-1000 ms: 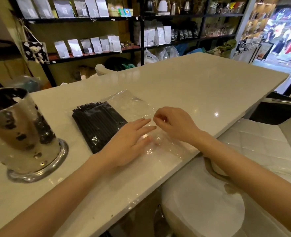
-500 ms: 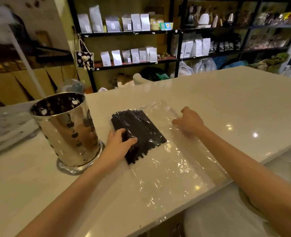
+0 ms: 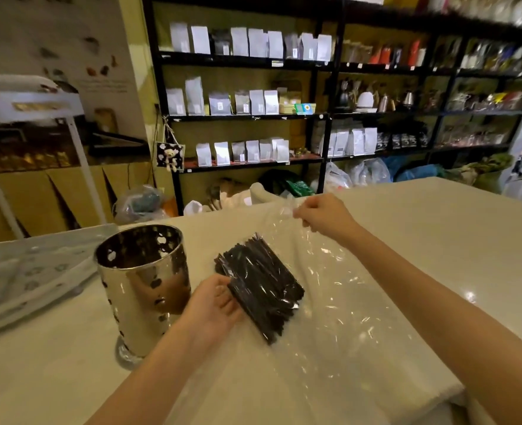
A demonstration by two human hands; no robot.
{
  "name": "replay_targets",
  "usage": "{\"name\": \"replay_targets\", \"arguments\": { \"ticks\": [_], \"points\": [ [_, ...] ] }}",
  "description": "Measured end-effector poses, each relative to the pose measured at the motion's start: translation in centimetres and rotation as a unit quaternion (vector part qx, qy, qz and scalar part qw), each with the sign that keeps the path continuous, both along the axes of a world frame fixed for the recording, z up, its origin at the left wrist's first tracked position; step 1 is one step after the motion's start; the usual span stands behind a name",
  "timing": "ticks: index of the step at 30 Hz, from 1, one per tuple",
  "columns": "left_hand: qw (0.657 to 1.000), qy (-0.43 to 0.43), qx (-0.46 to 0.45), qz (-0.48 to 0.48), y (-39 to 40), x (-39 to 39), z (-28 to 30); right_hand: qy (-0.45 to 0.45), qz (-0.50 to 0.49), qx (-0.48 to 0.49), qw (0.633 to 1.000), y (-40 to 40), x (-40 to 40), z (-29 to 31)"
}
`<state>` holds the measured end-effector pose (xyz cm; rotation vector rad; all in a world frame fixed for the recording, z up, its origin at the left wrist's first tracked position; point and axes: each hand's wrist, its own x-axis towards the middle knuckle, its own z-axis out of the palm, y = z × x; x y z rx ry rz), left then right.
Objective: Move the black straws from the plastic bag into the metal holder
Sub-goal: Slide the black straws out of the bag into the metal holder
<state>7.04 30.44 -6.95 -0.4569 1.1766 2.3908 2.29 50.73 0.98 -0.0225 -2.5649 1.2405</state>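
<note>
Against the left hand, bagged black straws; right hand pinched on plastic bag.

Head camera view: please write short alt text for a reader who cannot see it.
A person's left hand grips a bundle of black straws inside a clear plastic bag, while the right hand pinches the bag's far end above a pale counter. A shiny perforated metal holder stands upright left of the straws.

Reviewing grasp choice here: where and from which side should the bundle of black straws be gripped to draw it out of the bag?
Probably around the near half of the black straws, coming from the left, where the left hand already cups them. The bundle lies diagonally inside the plastic bag, whose far edge the right hand pinches up.
</note>
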Motion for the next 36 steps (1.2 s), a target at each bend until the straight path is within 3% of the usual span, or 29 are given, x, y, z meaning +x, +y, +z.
{"name": "replay_targets", "arguments": {
  "ticks": [6,10,12,16,22,27,36],
  "points": [
    [0.992,-0.044,0.116,-0.005,0.4,-0.7,0.8,0.074,0.119,-0.058,0.988,-4.8,1.2,5.5],
    [0.982,-0.038,0.184,-0.016,1.3,0.1,1.2,0.115,0.129,0.039,0.984,-6.3,1.9,8.2],
    [0.981,-0.029,0.188,-0.032,1.6,0.5,1.4,0.159,0.121,0.049,0.979,-6.5,2.5,9.9],
    [0.97,-0.007,0.224,-0.092,1.7,1.3,2.3,0.152,0.129,0.081,0.977,-6.7,3.5,12.6],
    [0.965,0.09,0.228,-0.097,1.4,3.1,5.8,0.213,0.094,-0.06,0.971,-6.3,4.6,16.8],
    [0.936,0.117,0.323,-0.073,-1.8,4.3,9.5,0.258,0.105,-0.148,0.949,-7.3,4.9,17.2],
    [0.962,0.209,0.176,-0.023,-8.3,1.7,14.3,0.247,0.153,-0.263,0.92,-10.3,1.9,17.7]
  ]
}}
